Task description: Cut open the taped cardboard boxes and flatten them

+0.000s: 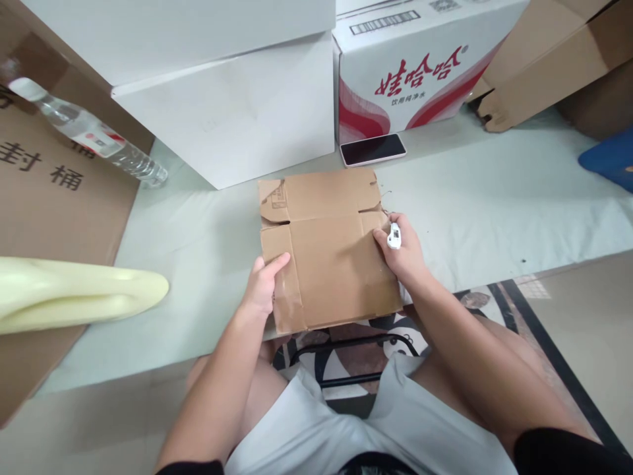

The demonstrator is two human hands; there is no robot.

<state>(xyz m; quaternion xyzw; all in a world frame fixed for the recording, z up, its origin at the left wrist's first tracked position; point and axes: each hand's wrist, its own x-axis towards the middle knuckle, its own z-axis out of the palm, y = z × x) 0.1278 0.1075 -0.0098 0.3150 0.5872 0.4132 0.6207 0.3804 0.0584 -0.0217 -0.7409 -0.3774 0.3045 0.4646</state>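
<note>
A flattened brown cardboard box [336, 264] with cut flaps along its creases lies at the front edge of the cloth-covered table. At its left edge my left hand [262, 284] grips the cardboard, thumb on top and the other fingers partly hidden beneath. My right hand [403, 251] holds the right edge, its thumb pressing on the upper face. A small white plastic tool [394, 236], perhaps a box cutter, sticks up out of the same hand; I see no blade.
A phone [373, 150] lies beyond the cardboard, before a red-and-white carton [415, 79]. White boxes [237, 112] stand behind. Leftward are a clear plastic bottle [99, 135], a large brown carton [44, 198] and a pale yellow curved object [84, 293]. An opened cardboard box [548, 72] sits back right.
</note>
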